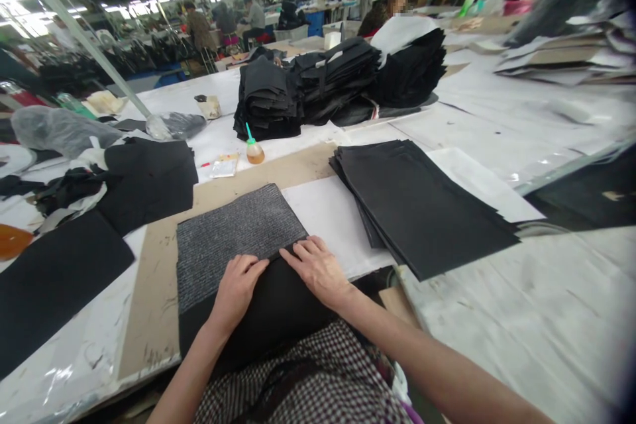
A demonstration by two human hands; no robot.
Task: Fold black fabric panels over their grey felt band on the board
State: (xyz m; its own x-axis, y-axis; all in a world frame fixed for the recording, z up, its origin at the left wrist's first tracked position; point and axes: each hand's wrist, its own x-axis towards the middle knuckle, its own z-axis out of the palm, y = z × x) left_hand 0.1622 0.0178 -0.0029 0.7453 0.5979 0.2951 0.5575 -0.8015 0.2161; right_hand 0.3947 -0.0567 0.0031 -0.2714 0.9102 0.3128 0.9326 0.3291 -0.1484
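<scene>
A grey textured sheet (233,238) lies on the table in front of me, its near part covered by a smooth black sheet (278,305). Both hands are at the far edge of the black sheet, fingers bent and pressed together over it. My left hand (239,288) grips that edge near its middle. Close by on the right, my right hand (318,269) holds the same edge by the grey sheet's right side. The black sheet hangs toward my lap. Fingertips are partly hidden in the fold.
A stack of black sheets (427,202) lies to the right. Black pieces (144,179) lie at the left. Farther back are a small bottle (255,151) with a green nozzle, a cup (209,106) and folded black bundles (338,76). People sit and stand in the background.
</scene>
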